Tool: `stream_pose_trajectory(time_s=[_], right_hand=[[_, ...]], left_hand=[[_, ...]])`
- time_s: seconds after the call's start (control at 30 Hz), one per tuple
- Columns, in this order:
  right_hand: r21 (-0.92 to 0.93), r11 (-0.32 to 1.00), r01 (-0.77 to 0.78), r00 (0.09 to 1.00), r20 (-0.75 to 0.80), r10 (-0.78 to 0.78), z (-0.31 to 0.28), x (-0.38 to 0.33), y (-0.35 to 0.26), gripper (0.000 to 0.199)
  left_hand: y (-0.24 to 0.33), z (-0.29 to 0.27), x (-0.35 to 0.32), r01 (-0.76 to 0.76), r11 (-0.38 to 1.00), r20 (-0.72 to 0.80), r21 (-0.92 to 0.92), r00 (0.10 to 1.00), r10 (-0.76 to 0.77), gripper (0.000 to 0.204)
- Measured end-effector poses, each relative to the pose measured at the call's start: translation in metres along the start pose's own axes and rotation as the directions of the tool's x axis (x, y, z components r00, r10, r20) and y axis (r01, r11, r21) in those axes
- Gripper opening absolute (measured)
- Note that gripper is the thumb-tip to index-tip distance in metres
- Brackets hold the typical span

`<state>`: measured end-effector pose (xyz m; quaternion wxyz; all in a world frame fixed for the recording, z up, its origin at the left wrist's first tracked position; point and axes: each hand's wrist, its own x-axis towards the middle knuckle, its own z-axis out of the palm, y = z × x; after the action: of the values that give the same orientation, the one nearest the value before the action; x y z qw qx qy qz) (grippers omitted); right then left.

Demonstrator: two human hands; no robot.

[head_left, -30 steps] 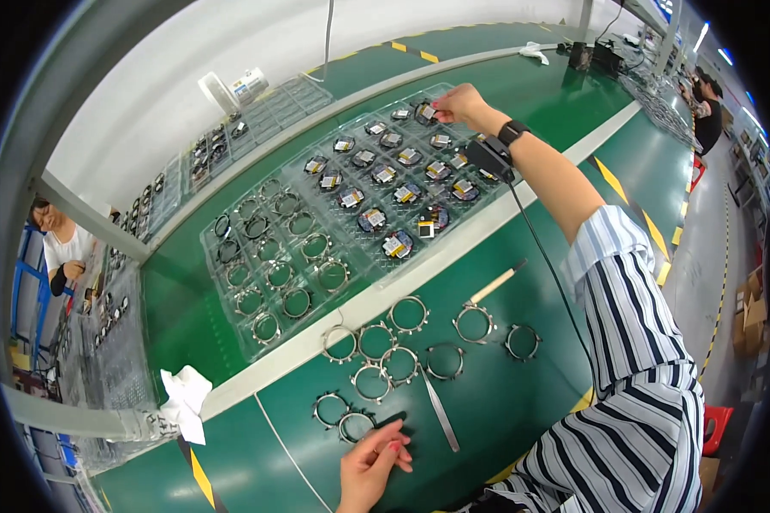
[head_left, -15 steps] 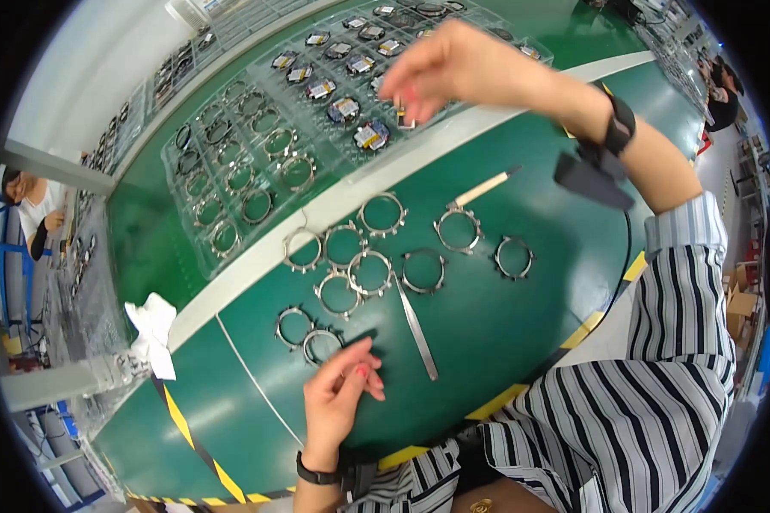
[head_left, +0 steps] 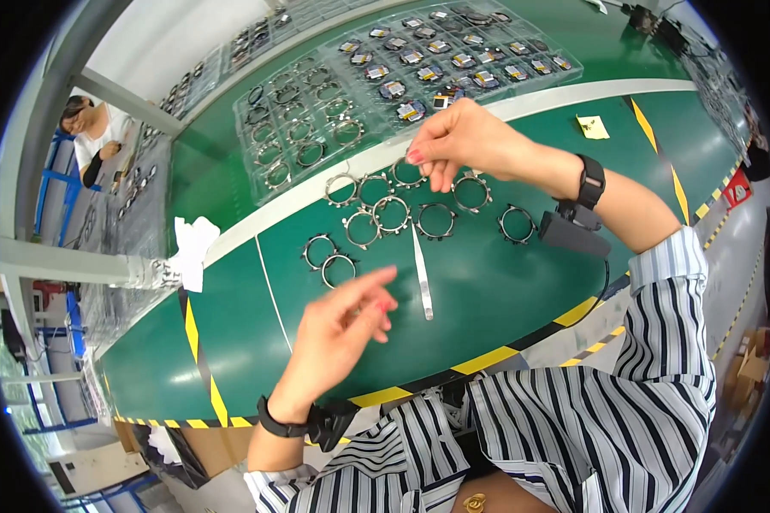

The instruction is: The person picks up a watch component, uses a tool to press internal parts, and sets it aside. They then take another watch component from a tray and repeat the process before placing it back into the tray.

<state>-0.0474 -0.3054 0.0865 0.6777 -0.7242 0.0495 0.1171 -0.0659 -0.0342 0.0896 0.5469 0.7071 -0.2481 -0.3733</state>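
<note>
Over the far middle of the green bench, my right hand (head_left: 472, 147) is closed in a pinch at the upper rim of a round metal watch-case ring (head_left: 399, 182). Its fingertips cover part of that rim. My left hand (head_left: 332, 332) hovers nearer me, index finger stretched out and the others loosely bent, with nothing in it. Just beyond it lie two dark rings, one being the nearer ring (head_left: 339, 285). Metal tweezers (head_left: 423, 282) lie between my hands. Several more rings sit around them, including a silver ring (head_left: 392, 228) and a separate dark ring (head_left: 517, 241) at right.
Beyond a pale rail (head_left: 624, 86), a clear tray (head_left: 257, 193) holds rings and another section holds round watch modules (head_left: 411, 111). A yellow note (head_left: 592, 127) lies at right. White cloth (head_left: 193, 248) hangs on a post at left. Another person (head_left: 101, 141) sits far left.
My right hand has come from above the module tray down to the ring, its fingers closing. My left hand has moved away from the nearest ring. The whole view has shifted.
</note>
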Motion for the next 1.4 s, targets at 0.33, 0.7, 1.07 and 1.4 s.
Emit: stream_pose_trajectory(time_s=[0.33, 0.7, 1.07, 1.4], right_hand=[[-0.594, 0.154, 0.790, 0.295, 0.147, -0.944, 0.027, -0.017, 0.012, 0.022], [-0.863, 0.396, 0.314, 0.687, -0.081, -0.722, -0.104, 0.024, 0.004, 0.023], [-0.900, 0.397, -0.182, 0.892, -0.321, -0.318, -0.259, 0.189, 0.023, 0.020], [-0.938, 0.305, -0.166, 0.848, -0.294, -0.440, -0.273, 0.206, 0.040, 0.017]], left_hand=[[0.023, 0.014, 0.078, -0.019, 0.733, -0.124, -0.680, 0.988, -0.089, 0.028], [0.012, -0.019, 0.077, -0.089, 0.985, -0.214, 0.146, 0.969, 0.119, 0.025], [0.006, -0.042, 0.059, 0.198, 0.952, -0.282, 0.233, 0.951, -0.128, 0.015], [-0.008, -0.058, 0.055, 0.210, 0.953, -0.292, 0.218, 0.946, -0.142, 0.010]])
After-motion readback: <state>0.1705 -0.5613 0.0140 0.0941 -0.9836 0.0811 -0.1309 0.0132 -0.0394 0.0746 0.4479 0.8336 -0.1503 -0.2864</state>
